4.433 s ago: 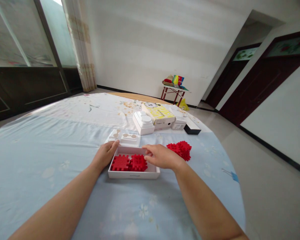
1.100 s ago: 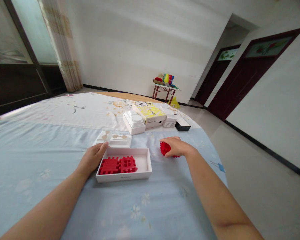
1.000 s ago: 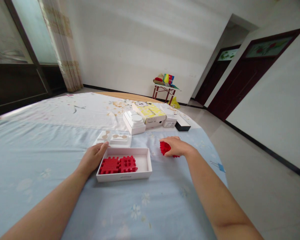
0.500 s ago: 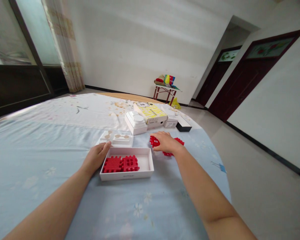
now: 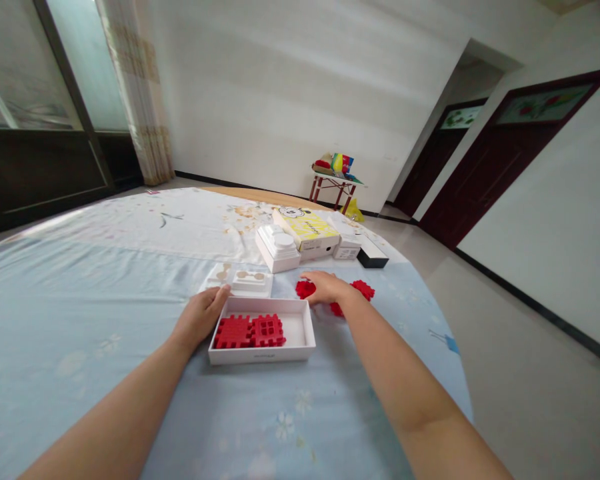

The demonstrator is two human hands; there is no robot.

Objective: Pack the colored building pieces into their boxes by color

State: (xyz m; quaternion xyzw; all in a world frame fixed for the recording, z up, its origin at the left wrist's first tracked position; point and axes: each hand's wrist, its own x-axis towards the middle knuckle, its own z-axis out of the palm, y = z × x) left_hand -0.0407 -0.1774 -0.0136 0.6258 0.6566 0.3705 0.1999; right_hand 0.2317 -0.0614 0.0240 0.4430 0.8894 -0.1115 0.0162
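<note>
A shallow white box point(image 5: 300, 321) stands on the table in front of me, with two red interlocking plastic blocks point(image 5: 250, 331) lying in its left part. One of these has a window grid. My left hand point(image 5: 203, 313) holds the box at its back left corner, thumb on the rim. Just beyond the box's right back corner, my right hand point(image 5: 329, 288) has its fingers closed around another red block point(image 5: 305, 289). More red blocks point(image 5: 364, 289) lie behind the right wrist, partly hidden by it.
Behind the box lies a white molded tray point(image 5: 253, 283). Farther back are a white box with a round insert point(image 5: 279, 248), a yellow and white printed box point(image 5: 310, 228), a white carton point(image 5: 347, 247) and a black-sided box point(image 5: 373, 255). A flowered cloth point(image 5: 105, 280) covers the table.
My right hand has moved left with the red block, closer to the white box. My left hand stays on the box's corner. The whole view has shifted slightly.
</note>
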